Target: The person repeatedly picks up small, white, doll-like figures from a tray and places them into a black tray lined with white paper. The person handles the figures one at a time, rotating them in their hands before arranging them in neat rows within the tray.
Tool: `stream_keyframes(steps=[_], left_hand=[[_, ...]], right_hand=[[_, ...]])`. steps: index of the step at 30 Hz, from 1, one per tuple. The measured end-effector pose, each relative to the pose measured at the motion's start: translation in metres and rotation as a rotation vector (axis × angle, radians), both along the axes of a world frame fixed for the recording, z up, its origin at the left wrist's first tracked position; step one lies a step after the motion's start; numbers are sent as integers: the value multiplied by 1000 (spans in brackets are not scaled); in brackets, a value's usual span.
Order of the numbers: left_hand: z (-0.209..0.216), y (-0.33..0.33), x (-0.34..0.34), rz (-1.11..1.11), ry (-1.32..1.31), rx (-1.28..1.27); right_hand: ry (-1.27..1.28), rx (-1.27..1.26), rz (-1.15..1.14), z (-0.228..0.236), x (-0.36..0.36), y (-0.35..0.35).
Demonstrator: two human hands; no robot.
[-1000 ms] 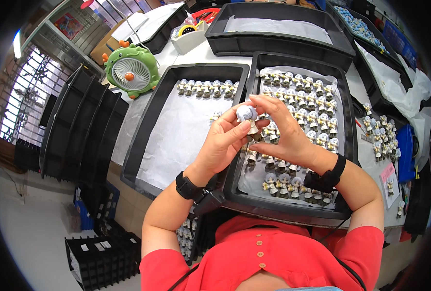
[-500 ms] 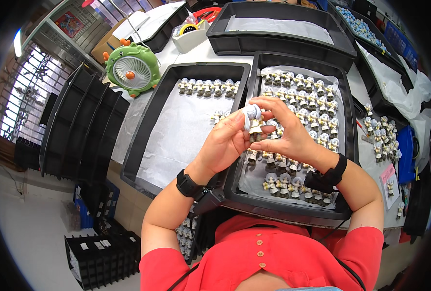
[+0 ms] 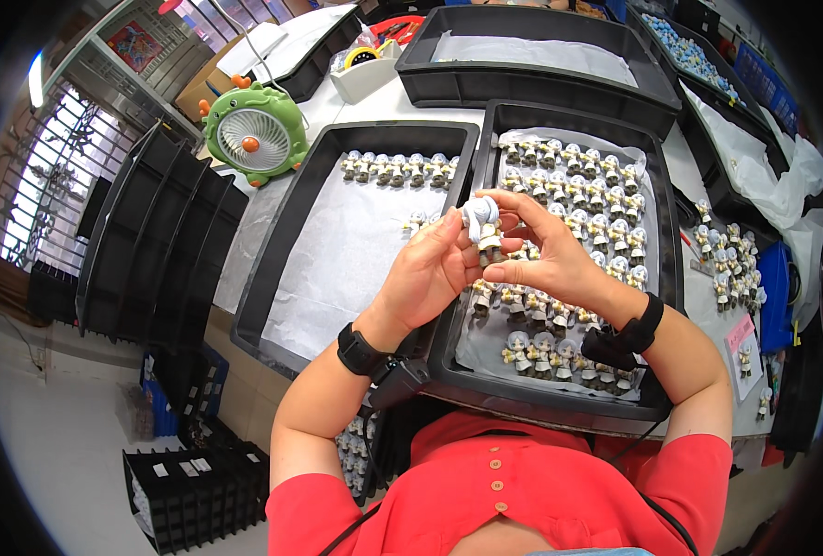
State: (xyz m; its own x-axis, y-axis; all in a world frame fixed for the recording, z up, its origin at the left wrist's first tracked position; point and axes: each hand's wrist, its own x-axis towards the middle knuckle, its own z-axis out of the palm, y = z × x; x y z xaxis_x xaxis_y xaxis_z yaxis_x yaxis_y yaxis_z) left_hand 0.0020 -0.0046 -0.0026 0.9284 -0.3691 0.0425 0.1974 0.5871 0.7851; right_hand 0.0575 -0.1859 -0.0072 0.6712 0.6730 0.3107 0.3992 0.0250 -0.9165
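Both my hands hold one small figurine [image 3: 487, 232] with pale grey-white hair, a white and gold outfit and dark legs. My left hand [image 3: 427, 271] pinches it at the hair side, and my right hand [image 3: 550, 248] has fingers and thumb around its other side. The figurine is upright, above the inner edges of two black trays. Under my right hand, the right tray [image 3: 673, 278] carries many similar figurines in rows on white paper. The left tray [image 3: 286, 218] has a row of figurines along its far end and a few more partly hidden behind my left hand.
A green fan [image 3: 254, 134] stands beyond the left tray. Another black tray [image 3: 541, 79] lined with paper lies at the back. More loose figurines [image 3: 731, 264] crowd the table at right, near a blue bin [image 3: 776, 296]. Black trays [image 3: 143, 232] stand stacked on edge at left.
The figurine has turned slightly in my fingers, so its front and legs show more. Both hands stay in nearly the same place.
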Motion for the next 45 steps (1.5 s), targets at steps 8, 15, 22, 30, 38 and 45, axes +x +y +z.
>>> stream_keyframes(steps=[8, 15, 22, 30, 38, 45], left_hand=[[4, 19, 5, 163, -119, 120], [-2, 73, 20, 680, -161, 1236], [-61, 115, 44, 789, -80, 1714], [-104, 111, 57, 825, -210, 1658], [-109, 118, 56, 759, -156, 1724], [-90, 106, 48, 766, -173, 1641]], right_hand=[[-23, 3, -8, -3, 1, 1], [-14, 9, -62, -1, 1, -1], [-9, 5, -61, -1, 3, 0], [-30, -44, -97, -7, 8, -3], [-82, -94, -87, -3, 8, -5], [-95, -166, -45, -2, 8, -6]])
